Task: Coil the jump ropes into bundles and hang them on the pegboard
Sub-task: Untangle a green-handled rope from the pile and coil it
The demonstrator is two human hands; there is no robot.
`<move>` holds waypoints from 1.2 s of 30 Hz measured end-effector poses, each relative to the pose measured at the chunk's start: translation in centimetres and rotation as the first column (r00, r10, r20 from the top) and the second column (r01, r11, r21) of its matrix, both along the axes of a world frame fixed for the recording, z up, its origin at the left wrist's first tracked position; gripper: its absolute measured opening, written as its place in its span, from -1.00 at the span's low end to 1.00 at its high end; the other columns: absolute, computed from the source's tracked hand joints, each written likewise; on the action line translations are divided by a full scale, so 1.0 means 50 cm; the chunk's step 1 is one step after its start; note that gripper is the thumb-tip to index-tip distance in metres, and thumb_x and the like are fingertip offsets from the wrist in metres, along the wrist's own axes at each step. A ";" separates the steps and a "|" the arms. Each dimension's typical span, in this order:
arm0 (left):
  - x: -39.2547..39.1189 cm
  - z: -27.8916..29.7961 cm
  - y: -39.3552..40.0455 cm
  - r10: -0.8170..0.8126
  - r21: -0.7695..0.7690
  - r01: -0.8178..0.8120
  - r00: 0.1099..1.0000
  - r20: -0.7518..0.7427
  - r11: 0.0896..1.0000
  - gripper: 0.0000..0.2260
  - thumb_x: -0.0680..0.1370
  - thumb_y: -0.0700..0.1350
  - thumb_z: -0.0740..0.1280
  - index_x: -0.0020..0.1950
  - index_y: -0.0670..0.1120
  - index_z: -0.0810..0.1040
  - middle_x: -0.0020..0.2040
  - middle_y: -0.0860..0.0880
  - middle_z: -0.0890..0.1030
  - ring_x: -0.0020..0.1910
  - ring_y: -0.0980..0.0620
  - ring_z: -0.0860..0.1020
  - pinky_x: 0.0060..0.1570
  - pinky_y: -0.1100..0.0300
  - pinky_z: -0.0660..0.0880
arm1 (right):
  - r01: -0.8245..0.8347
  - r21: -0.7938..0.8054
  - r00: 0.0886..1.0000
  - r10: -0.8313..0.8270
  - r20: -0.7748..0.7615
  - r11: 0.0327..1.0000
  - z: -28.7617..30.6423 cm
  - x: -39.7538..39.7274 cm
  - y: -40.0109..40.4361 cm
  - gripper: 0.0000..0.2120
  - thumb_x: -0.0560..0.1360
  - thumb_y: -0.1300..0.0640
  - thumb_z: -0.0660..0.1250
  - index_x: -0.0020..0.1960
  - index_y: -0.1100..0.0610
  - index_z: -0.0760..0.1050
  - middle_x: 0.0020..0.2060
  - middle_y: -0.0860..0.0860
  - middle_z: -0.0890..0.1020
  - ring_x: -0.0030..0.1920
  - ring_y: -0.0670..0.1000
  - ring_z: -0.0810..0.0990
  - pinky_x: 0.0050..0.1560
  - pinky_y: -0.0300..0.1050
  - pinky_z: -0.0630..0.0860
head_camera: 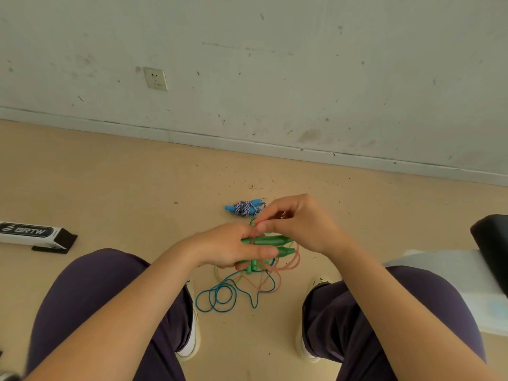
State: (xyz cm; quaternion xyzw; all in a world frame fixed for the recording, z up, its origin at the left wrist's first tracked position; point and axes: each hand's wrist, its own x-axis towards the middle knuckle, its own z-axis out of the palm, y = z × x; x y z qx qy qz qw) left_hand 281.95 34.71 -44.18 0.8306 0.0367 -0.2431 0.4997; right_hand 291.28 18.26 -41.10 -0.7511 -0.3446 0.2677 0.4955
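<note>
Looking down from the head camera, I see the left hand (231, 247) gripping two green handles (270, 240) above the floor (137, 188), while the right hand (295, 224) pinches the green cord (253, 221) beside them. Loose rope (220, 296) lies between the feet, and a coiled blue bundle (244, 208) lies beyond the hands.

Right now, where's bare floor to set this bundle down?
Bare floor lies between the BRTW box and the blue-handled bundle. It is crowded between the feet, where loose cord hangs from the green handles.
</note>
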 end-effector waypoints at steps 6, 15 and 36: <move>-0.004 0.017 0.000 0.106 -0.198 -0.112 0.994 -0.040 0.974 -0.77 0.59 0.24 0.28 0.02 0.13 0.60 -0.42 0.05 0.49 -0.51 0.10 0.32 -0.51 0.33 0.22 | 0.001 0.041 0.996 0.002 -0.086 0.999 -0.001 0.013 -0.012 -0.87 0.47 0.20 0.47 0.01 0.13 0.67 -0.13 0.13 0.70 -0.14 0.05 0.63 -0.05 0.03 0.59; -0.004 0.034 0.012 0.217 -0.438 -0.221 0.974 -0.060 0.872 -0.80 0.66 0.15 0.19 0.05 0.12 0.57 -0.41 -0.05 0.48 -0.59 0.12 0.16 -0.56 0.31 0.09 | -0.103 -0.001 0.993 0.103 -0.060 0.995 0.007 0.010 -0.024 -0.63 0.36 0.16 0.58 0.09 0.01 0.52 -0.08 -0.06 0.62 -0.16 -0.13 0.57 -0.15 -0.25 0.51; -0.003 0.031 0.018 0.280 -0.632 -0.209 0.960 0.014 0.746 -0.61 0.58 -0.02 0.27 0.36 -0.15 0.45 -0.26 -0.03 0.50 -0.47 0.15 0.30 -0.53 0.36 0.20 | -0.012 0.192 0.952 0.069 -0.298 0.981 -0.008 0.031 -0.026 -0.70 0.39 0.04 0.53 0.08 0.02 0.57 -0.28 -0.05 0.57 -0.40 -0.11 0.44 -0.40 -0.28 0.39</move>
